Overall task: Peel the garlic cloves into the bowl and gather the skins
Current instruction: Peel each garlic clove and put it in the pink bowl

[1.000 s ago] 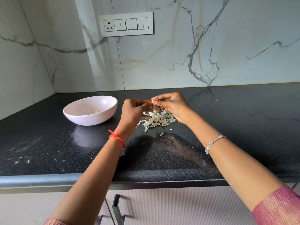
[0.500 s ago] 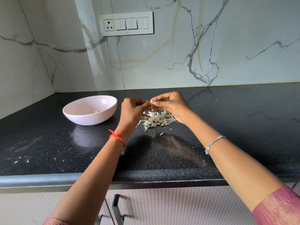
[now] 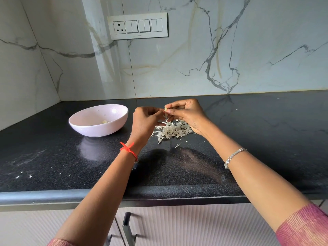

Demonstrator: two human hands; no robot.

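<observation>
**Clove pinched between both grips over the skin pile**

My right grip [image 3: 186, 112] has the garlic clove [image 3: 166, 109] pinched between thumb and forefinger, the other fingers curled beneath it. My left grip [image 3: 144, 121] shows me its back, fingers curled, with the fingertips closed on the same clove from the left side; whether they catch the flesh or only the skin I cannot tell. A thin strip of skin [image 3: 166, 115] hangs down from the clove.

Both grips are raised above the counter [image 3: 266, 132], and directly under them lies the pile of skins [image 3: 173, 131], with a few loose flakes [image 3: 178, 145] just in front of it.

The pink bowl [image 3: 99, 130] stands on the counter to the left of my left grip, near but not touching it, and a peeled clove [image 3: 104, 121] lies inside.

A red thread [image 3: 128, 150] is tied round my left wrist and a silver bracelet [image 3: 234, 156] sits on my right forearm. A switch panel [image 3: 138, 26] is set into the marble wall behind.
</observation>
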